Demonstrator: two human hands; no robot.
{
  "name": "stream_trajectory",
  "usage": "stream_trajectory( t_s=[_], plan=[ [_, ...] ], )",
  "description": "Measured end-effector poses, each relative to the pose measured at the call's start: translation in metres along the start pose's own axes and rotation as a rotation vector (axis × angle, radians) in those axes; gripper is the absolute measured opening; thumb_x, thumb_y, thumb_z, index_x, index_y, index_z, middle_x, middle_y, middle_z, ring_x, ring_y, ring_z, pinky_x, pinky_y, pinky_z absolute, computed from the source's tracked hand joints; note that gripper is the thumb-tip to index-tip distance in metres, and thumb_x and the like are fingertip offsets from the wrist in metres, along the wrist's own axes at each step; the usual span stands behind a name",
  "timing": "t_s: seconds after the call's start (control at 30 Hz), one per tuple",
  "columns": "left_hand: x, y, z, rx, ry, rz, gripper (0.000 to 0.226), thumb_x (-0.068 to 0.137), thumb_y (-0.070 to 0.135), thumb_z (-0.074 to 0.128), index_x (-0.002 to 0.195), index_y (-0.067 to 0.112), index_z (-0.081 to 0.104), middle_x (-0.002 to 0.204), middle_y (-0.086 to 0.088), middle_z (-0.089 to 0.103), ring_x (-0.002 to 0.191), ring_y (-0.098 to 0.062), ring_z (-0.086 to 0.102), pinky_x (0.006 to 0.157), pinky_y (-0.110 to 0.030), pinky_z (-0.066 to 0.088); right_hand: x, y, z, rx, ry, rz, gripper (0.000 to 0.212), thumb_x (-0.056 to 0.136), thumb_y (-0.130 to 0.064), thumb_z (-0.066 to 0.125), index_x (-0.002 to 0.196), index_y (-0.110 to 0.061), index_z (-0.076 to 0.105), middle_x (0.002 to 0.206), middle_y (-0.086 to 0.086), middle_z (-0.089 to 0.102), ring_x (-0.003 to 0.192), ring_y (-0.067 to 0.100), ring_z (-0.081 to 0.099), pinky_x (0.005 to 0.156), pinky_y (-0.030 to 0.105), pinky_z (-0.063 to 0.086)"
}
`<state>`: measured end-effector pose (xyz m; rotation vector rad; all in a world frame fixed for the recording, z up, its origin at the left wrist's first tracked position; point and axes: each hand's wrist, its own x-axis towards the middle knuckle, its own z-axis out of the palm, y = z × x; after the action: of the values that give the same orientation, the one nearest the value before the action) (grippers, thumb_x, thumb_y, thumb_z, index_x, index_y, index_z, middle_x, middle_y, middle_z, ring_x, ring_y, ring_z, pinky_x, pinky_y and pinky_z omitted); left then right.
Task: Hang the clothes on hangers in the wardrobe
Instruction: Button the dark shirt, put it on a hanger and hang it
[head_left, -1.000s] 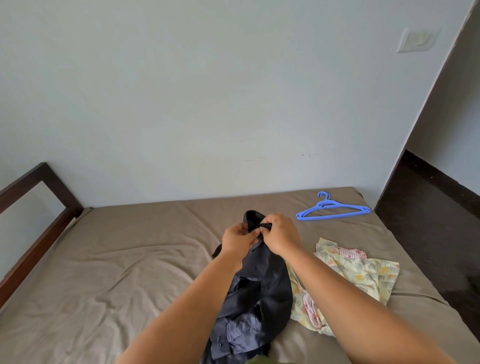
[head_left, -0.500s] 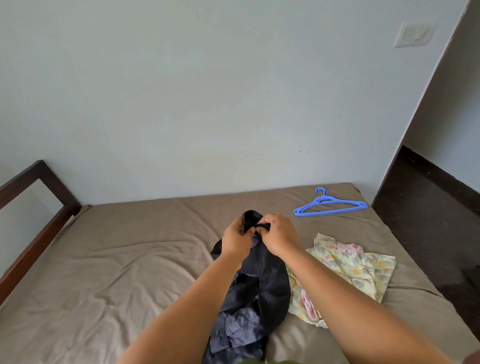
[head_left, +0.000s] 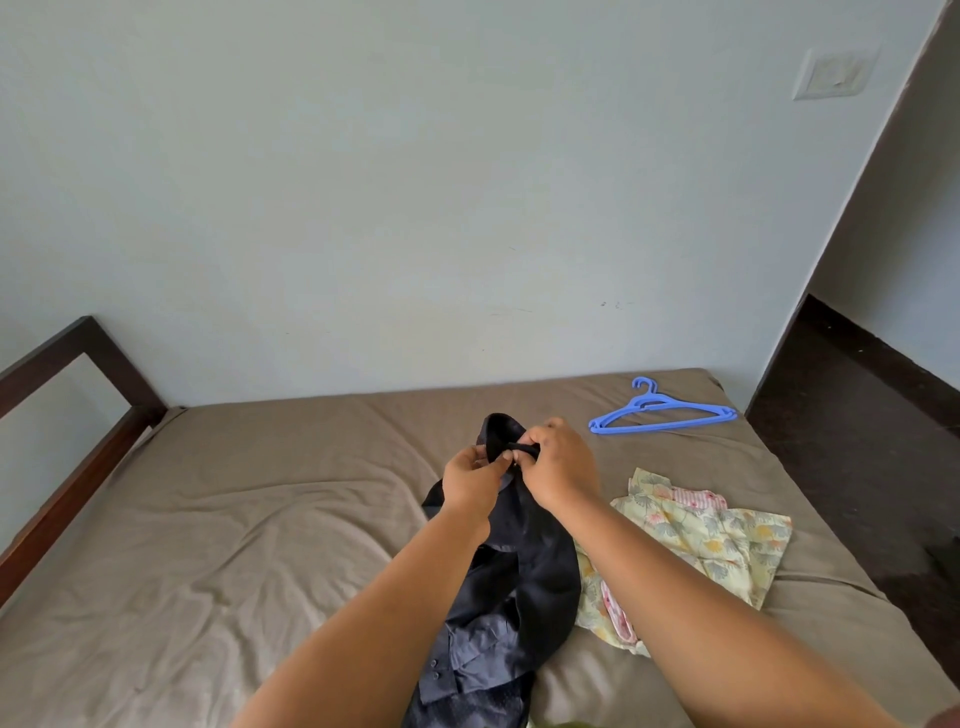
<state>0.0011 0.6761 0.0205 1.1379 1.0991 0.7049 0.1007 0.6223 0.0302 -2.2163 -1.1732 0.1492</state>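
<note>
A dark navy shirt (head_left: 524, 582) lies lengthwise on the bed, its buttoned part near me. My left hand (head_left: 475, 480) and my right hand (head_left: 558, 465) both pinch its far end, close together, lifting the fabric slightly off the sheet. A yellow floral garment (head_left: 722, 540) with a pink striped piece lies to the right of the shirt. A blue plastic hanger (head_left: 662, 415) lies flat at the bed's far right corner, well beyond my hands. No wardrobe is in view.
The bed has a wrinkled brown sheet (head_left: 234, 519) and a dark wooden headboard (head_left: 67, 405) at the left. A pale wall runs behind it. Dark floor (head_left: 872, 431) lies beyond the bed's right edge, by a doorway.
Both hands keep pinching the shirt's far end at the same spot. The view has tilted a little; nothing on the bed has moved.
</note>
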Motion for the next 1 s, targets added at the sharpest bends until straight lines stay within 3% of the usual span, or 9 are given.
stream_trajectory(
  t_s=[0.1,0.2,0.3,0.47,0.63,0.8,1.0],
  plan=[
    [0.000,-0.001,-0.002,0.234,0.042,0.166,0.006,0.093,0.014,0.064,0.088,0.015,0.060,0.075,-0.003,0.064,0.063,-0.010,0.058,0.049,-0.011,0.043,-0.001,0.001,-0.002,-0.041,0.005,-0.063,0.015,0.088,-0.031,0.067,0.097,-0.018,0.067,0.111,-0.004,0.048,0.102,0.016,0.047,0.080,0.032,0.049],
    [-0.001,-0.002,-0.002,0.370,0.050,0.266,0.002,0.094,0.015,0.061,0.095,0.015,0.060,0.085,-0.009,0.066,0.071,-0.016,0.058,0.058,-0.020,0.044,-0.001,-0.003,-0.003,0.022,-0.004,-0.066,0.013,0.088,-0.023,0.066,0.101,-0.021,0.067,0.111,-0.003,0.049,0.104,0.017,0.050,0.081,0.030,0.048],
    [-0.001,0.001,-0.003,0.429,0.058,0.305,0.007,0.093,0.017,0.062,0.098,0.013,0.061,0.083,-0.004,0.065,0.069,-0.014,0.057,0.058,-0.021,0.043,0.000,-0.005,-0.004,0.082,-0.042,-0.079,0.019,0.089,-0.014,0.063,0.105,-0.024,0.066,0.112,-0.002,0.053,0.101,0.017,0.056,0.082,0.025,0.046],
    [-0.001,0.002,-0.004,0.196,0.038,0.214,0.004,0.089,0.009,0.067,0.086,0.010,0.064,0.073,-0.007,0.066,0.065,-0.015,0.061,0.059,-0.021,0.052,0.003,-0.001,-0.004,0.061,-0.045,-0.111,0.017,0.089,-0.016,0.064,0.106,-0.020,0.068,0.108,-0.002,0.055,0.098,0.017,0.058,0.077,0.021,0.040],
    [-0.001,0.009,-0.003,0.053,0.020,0.098,0.011,0.092,0.007,0.063,0.081,0.008,0.066,0.059,-0.001,0.058,0.042,0.001,0.052,0.045,-0.010,0.043,0.005,0.000,-0.001,0.145,-0.056,-0.127,0.015,0.089,-0.027,0.067,0.096,-0.015,0.072,0.095,-0.006,0.053,0.088,0.013,0.056,0.075,0.020,0.040],
    [0.001,0.012,-0.005,-0.119,-0.023,-0.013,0.017,0.092,0.008,0.064,0.075,0.007,0.063,0.053,-0.001,0.059,0.041,-0.003,0.055,0.045,-0.013,0.045,0.014,-0.003,-0.006,0.178,-0.042,-0.094,0.012,0.085,-0.021,0.072,0.094,-0.013,0.074,0.098,0.001,0.065,0.091,0.015,0.060,0.075,0.016,0.037],
    [0.004,0.007,-0.007,-0.013,-0.011,0.037,0.006,0.092,0.010,0.065,0.086,0.008,0.063,0.048,0.009,0.058,0.041,0.000,0.052,0.048,-0.016,0.046,0.012,-0.008,-0.004,0.213,-0.065,-0.042,0.007,0.087,-0.015,0.069,0.093,-0.015,0.073,0.097,-0.002,0.065,0.089,0.011,0.058,0.077,0.018,0.041]
  ],
)
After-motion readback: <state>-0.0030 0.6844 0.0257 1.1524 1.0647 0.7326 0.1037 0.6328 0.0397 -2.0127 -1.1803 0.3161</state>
